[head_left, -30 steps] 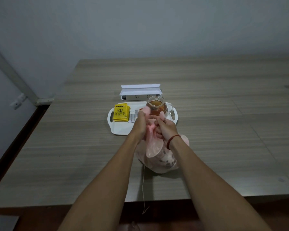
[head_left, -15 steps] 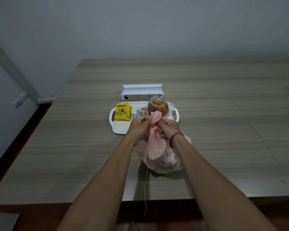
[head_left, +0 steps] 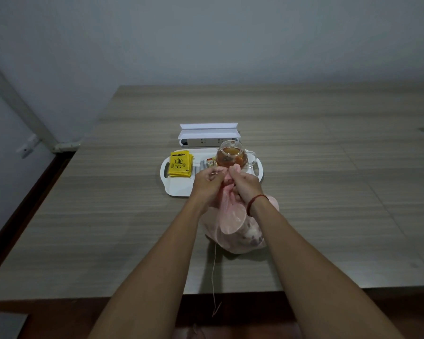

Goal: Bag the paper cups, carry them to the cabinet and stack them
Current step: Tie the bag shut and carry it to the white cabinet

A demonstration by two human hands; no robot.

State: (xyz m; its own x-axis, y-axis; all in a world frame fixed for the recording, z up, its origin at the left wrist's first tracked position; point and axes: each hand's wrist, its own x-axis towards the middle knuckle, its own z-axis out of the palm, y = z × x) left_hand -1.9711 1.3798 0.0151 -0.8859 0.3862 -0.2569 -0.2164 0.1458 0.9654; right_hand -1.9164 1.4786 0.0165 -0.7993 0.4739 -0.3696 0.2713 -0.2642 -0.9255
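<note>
A sheer pink drawstring bag [head_left: 233, 228] sits on the wooden table [head_left: 328, 192] in front of me, and patterned paper cups [head_left: 251, 234] show through its lower right side. My left hand [head_left: 207, 183] and my right hand [head_left: 244, 183] both pinch the gathered neck of the bag above it, close together. A thin pink drawstring [head_left: 214, 277] hangs from the bag over the table's front edge.
Behind my hands lies a white tray [head_left: 179, 189] with yellow tea packets [head_left: 180, 163], small sachets [head_left: 209, 163] and a glass teapot [head_left: 231, 156] of amber tea. A white power strip box [head_left: 209, 135] stands beyond it. A wall corner is at left.
My hands shifted a little at the bag's neck, drawing the pink fabric tighter; the bag stays on the table in the same spot.
</note>
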